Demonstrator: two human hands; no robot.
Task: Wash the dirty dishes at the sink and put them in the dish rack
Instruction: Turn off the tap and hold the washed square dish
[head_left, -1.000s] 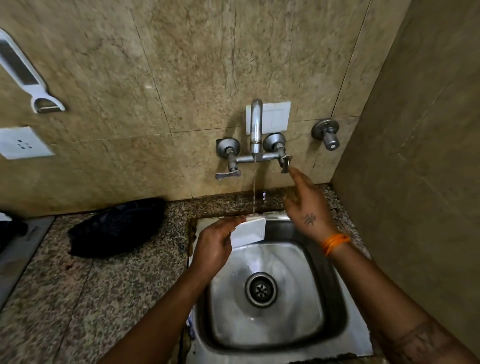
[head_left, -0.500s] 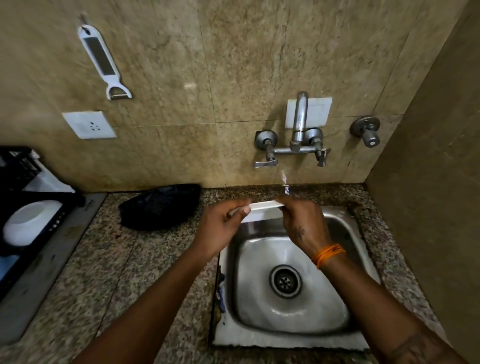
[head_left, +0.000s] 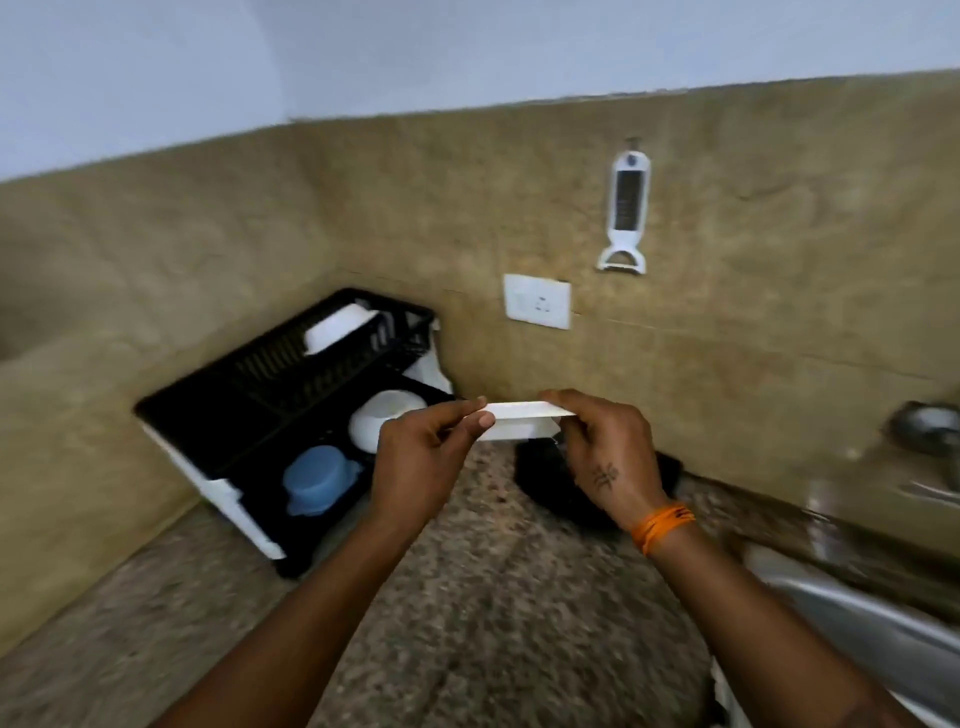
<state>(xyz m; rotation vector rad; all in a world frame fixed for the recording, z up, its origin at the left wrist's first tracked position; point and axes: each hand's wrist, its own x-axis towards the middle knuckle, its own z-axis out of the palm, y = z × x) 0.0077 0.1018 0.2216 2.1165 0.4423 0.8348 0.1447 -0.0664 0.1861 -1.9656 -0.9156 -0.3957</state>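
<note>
A white rectangular dish is held level above the granite counter, seen edge-on. My left hand pinches its left end and my right hand grips its right end. The black dish rack stands at the left against the wall, just left of the dish. It holds a white bowl, a blue lidded container and a white dish on its upper tier. The steel sink shows at the lower right edge.
A black cloth-like object lies on the counter under my right hand. A white socket plate and a hanging white peeler are on the tiled wall. Part of the tap is blurred at the right.
Both hands carried the white dish away from the tap and sink, leftward over the counter toward the rack. My right hand left the tap handle and took the dish's right end.
</note>
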